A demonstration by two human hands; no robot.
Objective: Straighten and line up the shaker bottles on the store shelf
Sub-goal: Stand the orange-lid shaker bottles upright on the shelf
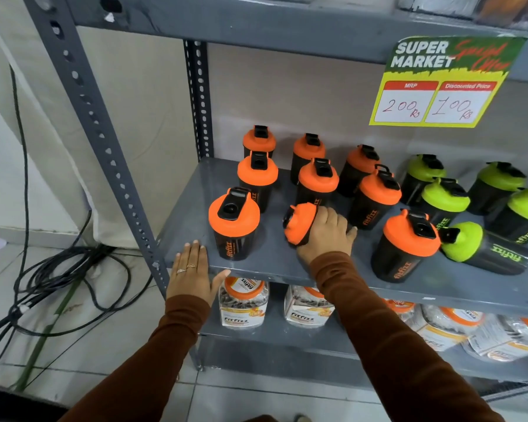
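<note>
Gripping toppled "fitfizz" shaker (299,223), right hand (326,233)

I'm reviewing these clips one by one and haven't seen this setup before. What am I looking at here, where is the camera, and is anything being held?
There is no robot: one camera worn on a person's head looks down at both hands. The grey metal shelf carries orange-lidded and green-lidded shaker bottles, mostly upright. The right hand grips a tipped orange-lidded bottle lying on its side. A green-lidded bottle also lies on its side, untouched. The left hand rests flat on the shelf's front edge, holding nothing. A price sign hangs above; packaged jars sit on the shelf below.
</note>
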